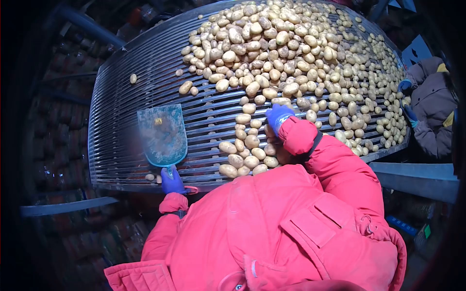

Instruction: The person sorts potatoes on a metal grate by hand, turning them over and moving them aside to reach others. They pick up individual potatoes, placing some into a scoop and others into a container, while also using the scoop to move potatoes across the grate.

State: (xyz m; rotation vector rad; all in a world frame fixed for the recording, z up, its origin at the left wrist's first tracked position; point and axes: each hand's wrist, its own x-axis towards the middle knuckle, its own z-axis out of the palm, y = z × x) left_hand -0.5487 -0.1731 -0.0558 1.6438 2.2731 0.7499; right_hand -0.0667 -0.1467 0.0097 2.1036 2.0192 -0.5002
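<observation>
My left hand (173, 180), in a blue-purple glove, is closed around the handle of a teal scoop (163, 137). The scoop's flat, dirt-smeared pan lies over the left part of the slatted metal table. Farther right, my right hand (279, 118), gloved the same way, is among the potatoes, its fingers curled at a potato (281, 102); the fingertips are partly hidden. Loose potatoes (245, 150) lie in a band between that hand and the table's near edge. A large heap of potatoes (262, 48) covers the far middle and right.
The slatted metal table (114, 109) has a raised metal rim. A few stray potatoes (185, 87) lie left of the heap. At the right edge, a co-worker (429, 104) in dark clothing and blue gloves stands by the potatoes. A metal rail (417, 179) extends at the right.
</observation>
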